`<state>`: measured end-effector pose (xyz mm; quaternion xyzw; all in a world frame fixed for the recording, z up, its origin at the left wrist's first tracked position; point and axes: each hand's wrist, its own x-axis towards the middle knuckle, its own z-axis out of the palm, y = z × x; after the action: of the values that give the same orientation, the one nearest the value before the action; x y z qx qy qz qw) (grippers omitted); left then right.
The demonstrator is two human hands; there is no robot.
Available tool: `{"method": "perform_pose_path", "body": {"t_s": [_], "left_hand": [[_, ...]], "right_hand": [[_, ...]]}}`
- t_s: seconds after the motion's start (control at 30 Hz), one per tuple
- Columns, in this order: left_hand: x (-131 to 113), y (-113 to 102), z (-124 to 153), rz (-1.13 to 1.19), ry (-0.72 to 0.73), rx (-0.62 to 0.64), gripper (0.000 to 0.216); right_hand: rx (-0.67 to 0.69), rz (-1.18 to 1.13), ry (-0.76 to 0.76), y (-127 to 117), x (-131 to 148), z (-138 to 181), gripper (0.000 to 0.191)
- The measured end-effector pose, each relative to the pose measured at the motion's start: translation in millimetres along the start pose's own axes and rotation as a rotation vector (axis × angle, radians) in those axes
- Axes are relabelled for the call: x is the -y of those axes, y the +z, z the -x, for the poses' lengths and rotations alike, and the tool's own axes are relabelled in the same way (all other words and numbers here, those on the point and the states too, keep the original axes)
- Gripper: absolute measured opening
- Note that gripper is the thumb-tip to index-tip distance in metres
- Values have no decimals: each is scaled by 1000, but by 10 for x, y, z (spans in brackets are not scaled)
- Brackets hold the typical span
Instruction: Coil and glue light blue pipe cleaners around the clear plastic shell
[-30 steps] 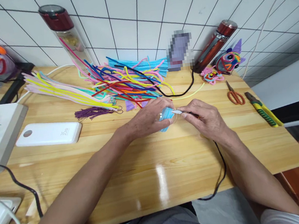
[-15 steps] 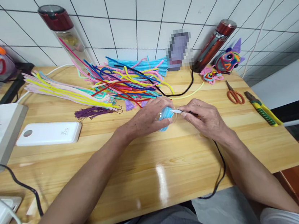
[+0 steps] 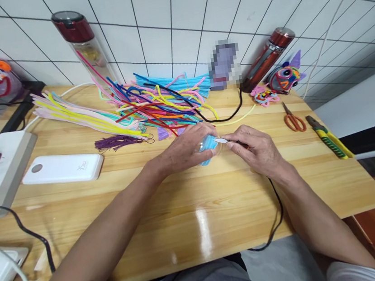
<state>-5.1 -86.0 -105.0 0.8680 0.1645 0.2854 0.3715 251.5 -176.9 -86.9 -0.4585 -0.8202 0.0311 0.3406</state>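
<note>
My left hand (image 3: 191,145) wraps round a small clear plastic, rounded piece with light-blue fuzzy strands (image 3: 209,142) in or on it; the palm hides part of it. From the right, my right hand (image 3: 258,147) grips a pen-shaped knife (image 3: 221,141) like a pencil. Its pointed silver blade meets the clear piece at the right edge, touching or very close. A black cord (image 3: 280,209) runs from beneath my right wrist over the table's front edge; whether it joins the knife is hidden.
Behind my hands lies a pile of colourful pipe cleaners (image 3: 162,102), with a purple tassel (image 3: 115,142) in front. Scissors (image 3: 293,118) and pliers (image 3: 329,139) rest at right. A white power bank (image 3: 64,168) and power strip (image 3: 9,167) are at left. Two bottles stand by the tiled wall.
The view has shifted very slightly. Both hands keep their hold, and the blade stays at the clear piece's right edge.
</note>
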Motion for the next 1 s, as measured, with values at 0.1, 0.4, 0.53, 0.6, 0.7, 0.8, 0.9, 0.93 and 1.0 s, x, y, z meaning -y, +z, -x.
{"method": "perform_pose_path", "body": {"t_s": [0.1,0.4,0.53,0.6,0.7,0.8,0.9,0.93,1.0], "left_hand": [[9,4,-2,-4,9,-9,33],[1,-3,10,-4,24,-15,28],[-15,-13,20,16,36,-17,27],[-29,-23,22,17,37,-18,26],[-45,-37,24,14,38,-11,26],[-43,-39,25,15,38,-10,27],[-31,-28,26,24,41,-19,29],[-28,-25,26,28,41,-21,29],[-27,-21,26,35,35,-22,30]], "right_hand": [[0,13,7,2,10,6,20],[11,22,-23,-9,43,-7,20],[7,19,-16,-1,47,4,21],[3,20,-15,5,50,8,21],[3,31,-12,9,54,9,20],[7,31,-3,11,54,8,21],[8,24,4,14,51,10,21],[8,24,5,14,49,11,22],[7,29,2,14,48,11,21]]}}
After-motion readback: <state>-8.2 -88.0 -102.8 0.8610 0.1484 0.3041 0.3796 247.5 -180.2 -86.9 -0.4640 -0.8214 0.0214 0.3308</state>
